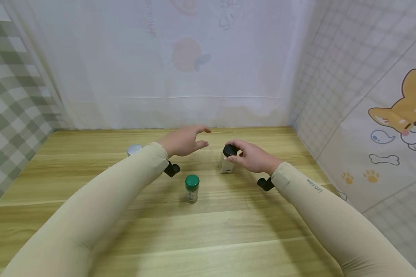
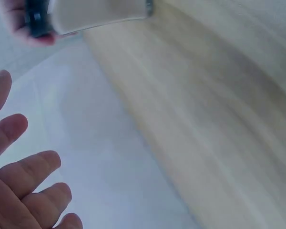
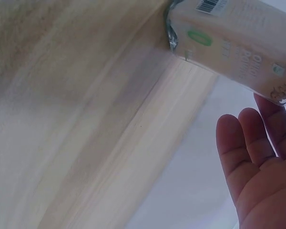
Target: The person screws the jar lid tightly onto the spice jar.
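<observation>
A pale, square-sided seasoning bottle with a black cap stands right of the table's middle. My right hand holds it by the cap, thumb on the near side and fingers on the far side. In the right wrist view the bottle shows a barcode and a green mark, while the other fingers extend free below it. My left hand hovers to the left of the bottle, fingers loosely spread and touching nothing. Nearer to me stands a small clear spice jar with a green lid.
Behind the left forearm, a container with a silvery-white lid is partly hidden by the sleeve. The wooden table meets a white curtain at the back and a patterned wall covering on the right.
</observation>
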`<action>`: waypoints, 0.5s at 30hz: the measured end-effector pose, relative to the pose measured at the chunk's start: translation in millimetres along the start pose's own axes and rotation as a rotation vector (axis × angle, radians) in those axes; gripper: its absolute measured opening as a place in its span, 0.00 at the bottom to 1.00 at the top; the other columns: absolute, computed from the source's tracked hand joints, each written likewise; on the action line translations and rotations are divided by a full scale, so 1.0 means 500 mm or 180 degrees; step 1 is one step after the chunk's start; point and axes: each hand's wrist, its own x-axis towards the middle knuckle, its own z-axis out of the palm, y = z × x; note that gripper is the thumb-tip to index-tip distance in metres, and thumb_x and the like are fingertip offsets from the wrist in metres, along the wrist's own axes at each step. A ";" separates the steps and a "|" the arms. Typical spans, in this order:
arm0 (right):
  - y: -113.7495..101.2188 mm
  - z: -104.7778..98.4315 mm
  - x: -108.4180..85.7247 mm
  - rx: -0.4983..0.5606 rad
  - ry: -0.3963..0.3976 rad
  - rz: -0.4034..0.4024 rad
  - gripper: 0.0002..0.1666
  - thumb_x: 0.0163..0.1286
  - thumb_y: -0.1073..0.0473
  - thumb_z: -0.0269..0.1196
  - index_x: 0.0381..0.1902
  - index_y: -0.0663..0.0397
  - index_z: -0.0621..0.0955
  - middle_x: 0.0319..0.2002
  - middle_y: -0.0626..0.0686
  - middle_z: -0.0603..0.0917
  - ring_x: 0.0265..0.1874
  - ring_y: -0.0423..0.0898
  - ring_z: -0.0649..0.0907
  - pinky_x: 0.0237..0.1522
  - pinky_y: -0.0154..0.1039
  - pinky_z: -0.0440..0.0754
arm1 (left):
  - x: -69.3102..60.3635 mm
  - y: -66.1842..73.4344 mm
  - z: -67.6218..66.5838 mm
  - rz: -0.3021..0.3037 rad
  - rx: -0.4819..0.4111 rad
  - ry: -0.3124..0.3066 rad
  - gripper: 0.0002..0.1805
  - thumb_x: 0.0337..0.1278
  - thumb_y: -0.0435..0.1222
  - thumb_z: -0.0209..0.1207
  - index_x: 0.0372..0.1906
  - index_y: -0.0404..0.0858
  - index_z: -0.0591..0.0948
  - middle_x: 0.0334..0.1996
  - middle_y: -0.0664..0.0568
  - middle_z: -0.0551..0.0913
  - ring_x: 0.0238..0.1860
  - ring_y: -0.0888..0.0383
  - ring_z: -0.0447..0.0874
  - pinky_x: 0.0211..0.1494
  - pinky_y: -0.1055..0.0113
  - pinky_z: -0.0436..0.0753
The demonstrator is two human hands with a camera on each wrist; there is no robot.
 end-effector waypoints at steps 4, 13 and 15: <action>0.001 -0.003 0.001 0.0067 -0.0013 0.0005 0.35 0.79 0.51 0.65 0.77 0.54 0.68 0.64 0.58 0.81 0.63 0.55 0.80 0.65 0.59 0.78 | -0.019 0.005 -0.026 -0.0002 0.0107 0.0142 0.30 0.79 0.51 0.57 0.79 0.52 0.68 0.79 0.49 0.70 0.82 0.44 0.61 0.79 0.45 0.70; 0.006 -0.017 -0.010 0.0272 0.0120 0.0070 0.42 0.82 0.42 0.58 0.84 0.48 0.58 0.70 0.58 0.76 0.71 0.56 0.76 0.71 0.59 0.75 | -0.088 0.002 -0.088 0.0013 0.0276 0.0439 0.30 0.78 0.51 0.58 0.79 0.52 0.68 0.82 0.49 0.64 0.86 0.42 0.47 0.83 0.41 0.62; 0.008 -0.023 -0.014 0.0248 0.0201 0.0065 0.40 0.84 0.41 0.54 0.84 0.50 0.59 0.70 0.58 0.76 0.71 0.57 0.75 0.71 0.61 0.74 | -0.103 -0.004 -0.098 0.0006 0.0261 0.0510 0.30 0.78 0.51 0.58 0.79 0.53 0.68 0.83 0.50 0.62 0.87 0.44 0.45 0.83 0.41 0.61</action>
